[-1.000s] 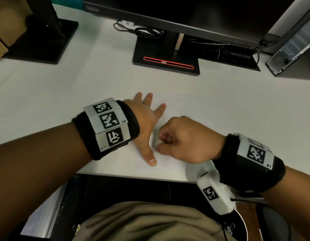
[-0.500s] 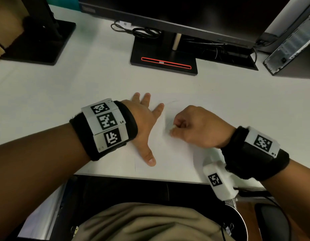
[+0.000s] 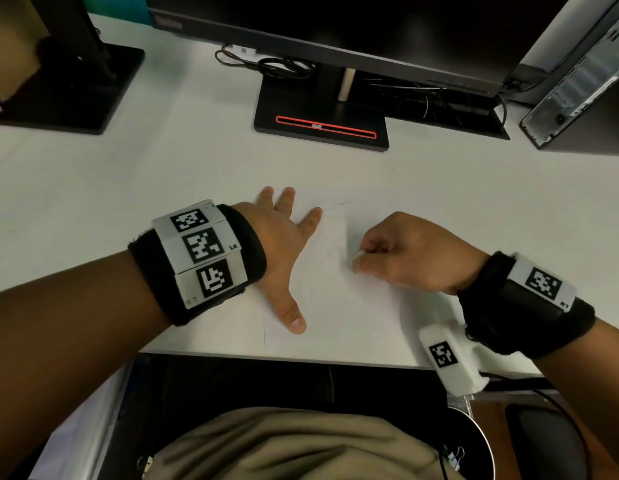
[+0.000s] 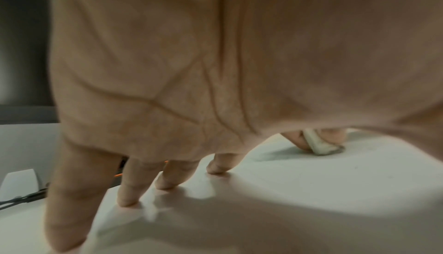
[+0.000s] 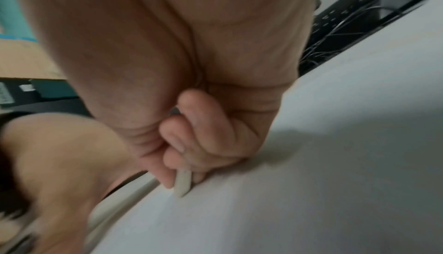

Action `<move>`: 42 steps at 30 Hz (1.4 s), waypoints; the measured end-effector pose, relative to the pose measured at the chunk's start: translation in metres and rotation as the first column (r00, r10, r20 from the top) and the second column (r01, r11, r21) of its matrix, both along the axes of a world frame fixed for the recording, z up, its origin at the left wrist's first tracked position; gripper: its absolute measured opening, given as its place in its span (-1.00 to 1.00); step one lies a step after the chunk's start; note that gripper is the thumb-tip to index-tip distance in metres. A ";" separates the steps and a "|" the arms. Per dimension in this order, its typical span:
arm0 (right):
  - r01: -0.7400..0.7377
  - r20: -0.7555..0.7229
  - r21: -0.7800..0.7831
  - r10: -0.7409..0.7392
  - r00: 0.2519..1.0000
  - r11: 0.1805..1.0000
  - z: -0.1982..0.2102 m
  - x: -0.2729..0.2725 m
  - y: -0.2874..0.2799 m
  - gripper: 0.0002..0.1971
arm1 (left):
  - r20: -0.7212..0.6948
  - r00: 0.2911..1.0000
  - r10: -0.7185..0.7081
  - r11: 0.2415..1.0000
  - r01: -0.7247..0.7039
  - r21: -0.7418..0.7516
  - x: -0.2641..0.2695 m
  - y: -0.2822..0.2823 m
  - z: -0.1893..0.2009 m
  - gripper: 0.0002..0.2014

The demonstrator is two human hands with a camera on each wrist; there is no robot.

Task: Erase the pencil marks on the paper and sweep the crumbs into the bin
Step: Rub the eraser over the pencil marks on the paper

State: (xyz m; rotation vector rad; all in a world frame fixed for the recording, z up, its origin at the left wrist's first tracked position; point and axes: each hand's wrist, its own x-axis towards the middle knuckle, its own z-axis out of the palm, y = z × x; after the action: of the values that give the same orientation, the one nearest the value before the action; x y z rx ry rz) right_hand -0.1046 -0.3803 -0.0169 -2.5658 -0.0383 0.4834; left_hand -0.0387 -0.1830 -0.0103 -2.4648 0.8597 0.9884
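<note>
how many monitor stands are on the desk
2. One black monitor stand with a red-outlined slot sits at centre back of the white desk; a plain black square monitor base is at back left. Others may be out of frame.

Your head camera looks forward and down over the desk (image 3: 128, 174) at both hands from above. Each wrist camera sits very close under its own palm, facing along the fingers and low to the paper (image 4: 311, 191). The left wrist view and head view share the eraser (image 4: 318, 144) tip.
</note>
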 end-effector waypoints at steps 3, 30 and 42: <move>-0.070 -0.001 -0.011 0.070 0.998 0.998 -0.001 -0.004 0.011 -0.69 | -0.002 1.000 0.000 1.000 0.000 0.002 0.000 0.000 -0.001 0.63; -0.123 -0.008 -0.051 0.123 0.992 0.991 0.002 0.020 0.017 -0.65 | -0.025 1.000 0.007 1.000 -0.007 -0.025 0.001 0.003 -0.004 0.64; -0.093 -0.024 -0.010 0.093 0.995 0.996 0.001 0.024 0.022 -0.63 | -0.009 1.000 -0.004 1.000 0.003 -0.025 0.001 0.004 -0.006 0.63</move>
State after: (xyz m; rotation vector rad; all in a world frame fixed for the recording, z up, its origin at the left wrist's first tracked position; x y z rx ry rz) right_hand -0.0805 -0.3581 -0.0159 -2.5776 -0.1474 0.5507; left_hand -0.0373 -0.1789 -0.0161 -2.4809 0.8840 0.9936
